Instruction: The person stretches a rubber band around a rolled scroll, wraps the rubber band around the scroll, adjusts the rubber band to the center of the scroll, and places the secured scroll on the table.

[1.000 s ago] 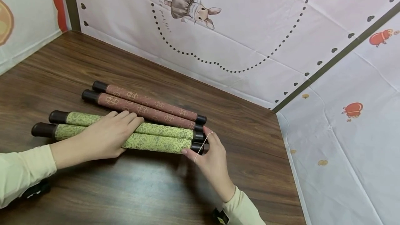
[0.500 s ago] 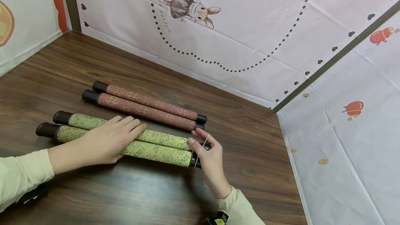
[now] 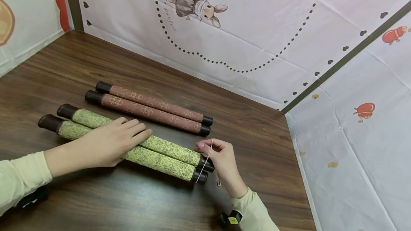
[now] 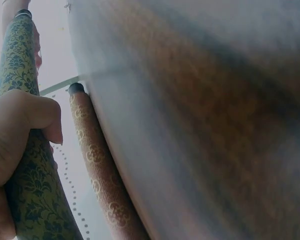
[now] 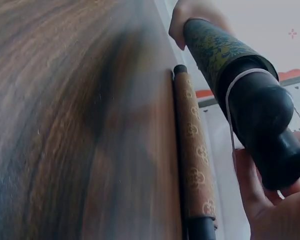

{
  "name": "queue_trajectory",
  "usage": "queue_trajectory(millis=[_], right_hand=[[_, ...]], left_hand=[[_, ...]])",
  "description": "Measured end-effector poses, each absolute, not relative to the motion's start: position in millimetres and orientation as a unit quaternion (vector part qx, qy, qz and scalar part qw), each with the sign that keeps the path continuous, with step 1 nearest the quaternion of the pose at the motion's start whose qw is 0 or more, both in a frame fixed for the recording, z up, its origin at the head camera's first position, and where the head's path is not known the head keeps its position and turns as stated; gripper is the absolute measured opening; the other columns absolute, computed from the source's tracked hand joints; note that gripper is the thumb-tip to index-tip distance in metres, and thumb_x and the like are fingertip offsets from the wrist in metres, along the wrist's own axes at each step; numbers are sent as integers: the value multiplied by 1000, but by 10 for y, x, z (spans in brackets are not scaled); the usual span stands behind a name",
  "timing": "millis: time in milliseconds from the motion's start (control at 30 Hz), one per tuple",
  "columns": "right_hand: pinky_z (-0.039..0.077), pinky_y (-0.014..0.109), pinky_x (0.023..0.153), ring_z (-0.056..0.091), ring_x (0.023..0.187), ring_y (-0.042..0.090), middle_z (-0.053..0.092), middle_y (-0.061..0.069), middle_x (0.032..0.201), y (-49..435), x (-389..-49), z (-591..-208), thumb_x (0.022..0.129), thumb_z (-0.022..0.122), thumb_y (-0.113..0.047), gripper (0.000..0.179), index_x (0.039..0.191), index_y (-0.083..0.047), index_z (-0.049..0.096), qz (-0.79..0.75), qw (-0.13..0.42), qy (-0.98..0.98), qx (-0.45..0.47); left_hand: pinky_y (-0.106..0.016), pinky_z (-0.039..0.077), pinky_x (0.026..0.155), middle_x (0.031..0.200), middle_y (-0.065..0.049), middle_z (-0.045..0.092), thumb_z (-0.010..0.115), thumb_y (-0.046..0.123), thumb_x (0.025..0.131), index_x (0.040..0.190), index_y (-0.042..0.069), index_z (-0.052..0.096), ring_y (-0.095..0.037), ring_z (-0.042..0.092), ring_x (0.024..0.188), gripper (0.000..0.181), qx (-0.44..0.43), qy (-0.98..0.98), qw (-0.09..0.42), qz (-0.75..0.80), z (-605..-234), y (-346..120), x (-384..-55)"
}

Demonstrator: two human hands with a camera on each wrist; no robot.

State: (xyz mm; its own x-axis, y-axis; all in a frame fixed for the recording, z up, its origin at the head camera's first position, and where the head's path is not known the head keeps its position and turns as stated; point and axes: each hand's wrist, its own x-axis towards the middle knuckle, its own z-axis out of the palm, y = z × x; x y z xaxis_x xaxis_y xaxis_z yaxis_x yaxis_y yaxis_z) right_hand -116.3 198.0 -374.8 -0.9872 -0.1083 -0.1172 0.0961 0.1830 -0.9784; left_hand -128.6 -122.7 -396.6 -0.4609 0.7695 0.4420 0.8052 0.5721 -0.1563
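The head camera is looking forward and down from above the table (image 3: 144, 202), taking in the left hand (image 3: 112, 142), the right hand (image 3: 225, 163) and the printed wall (image 3: 257, 27) behind. The left wrist camera is peering closely along a green roll (image 4: 37, 185); the right one is facing roughly oppositely, nearest the dark ends (image 5: 262, 110) (the table is appearing steeply tilted). Both wrist views are sharing a brown roll (image 5: 192, 145)

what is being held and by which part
Left hand: both green scrolls, around their middle. Right hand: a thin cord, by the part stretched off the scrolls' dark ends.
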Motion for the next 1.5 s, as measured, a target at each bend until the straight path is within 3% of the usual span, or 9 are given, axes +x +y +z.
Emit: queue_trajectory(millis=[133,267,600,800,967,1133,1300,1433,1500], right_hand=[[62,34,72,73,73,14,73,9,83,2036,-1184,-3734,91,60,-2,16,95,12,66,-643,59,763,-10],[62,33,71,72,74,16,72,15,86,2093,-1179,-3718,91,61,-3,13,94,8,67,-624,33,779,-54],[53,23,85,61,106,17,66,5,113,2167,-1075,-3647,82,70,1,23,96,-16,75,-326,-54,848,-413],[51,22,83,59,104,15,65,1,112,2101,-1075,-3677,85,75,-11,11,92,-19,73,-236,-108,840,-477],[59,30,83,68,91,11,67,10,96,2107,-1097,-3736,93,62,-4,4,96,-2,61,-461,5,798,-388],[55,27,53,56,55,5,57,-1,70,2132,-1185,-3781,97,53,-1,5,99,-4,50,-703,124,660,-234],[24,25,39,31,46,3,45,-12,61,2165,-1256,-3809,90,58,2,10,87,-7,53,-685,142,671,-244],[25,22,45,30,49,2,36,-10,56,2139,-1311,-3783,88,57,0,27,64,-4,46,-582,112,762,-260],[22,20,46,26,48,4,30,-8,53,2118,-1324,-3771,90,51,-3,37,57,-4,36,-575,158,768,-233]], left_hand=[[-36,49,72,101,-4,62,69,3,63,123,7,59,-21,57,92,60,-464,-855,230,-32,-3964,-1250,-1285],[-34,47,70,102,-3,63,71,4,65,123,8,59,-20,58,92,59,-463,-859,215,-20,-3985,-1252,-1283],[-37,51,76,103,-4,63,66,-1,63,122,6,59,-21,58,94,60,-447,-869,208,-36,-3982,-1293,-1310],[-38,51,77,103,-5,63,65,-1,62,123,5,59,-22,58,94,62,-448,-868,209,-42,-3982,-1318,-1318],[-37,50,79,102,-4,64,70,-2,61,125,7,60,-21,58,94,65,-471,-855,214,-36,-3999,-1321,-1313],[-36,48,79,105,-3,63,73,-3,54,128,9,59,-20,57,95,76,-512,-831,215,-29,-4006,-1299,-1297],[-35,45,76,105,-1,60,67,-4,51,127,11,58,-18,54,94,78,-551,-802,228,-37,-4008,-1278,-1267],[-34,45,75,103,0,59,63,-3,52,127,12,57,-18,53,93,77,-561,-792,236,-42,-3989,-1255,-1257],[-34,45,75,104,0,60,66,-1,51,127,12,57,-18,54,93,78,-558,-794,237,-35,-3975,-1249,-1266]])
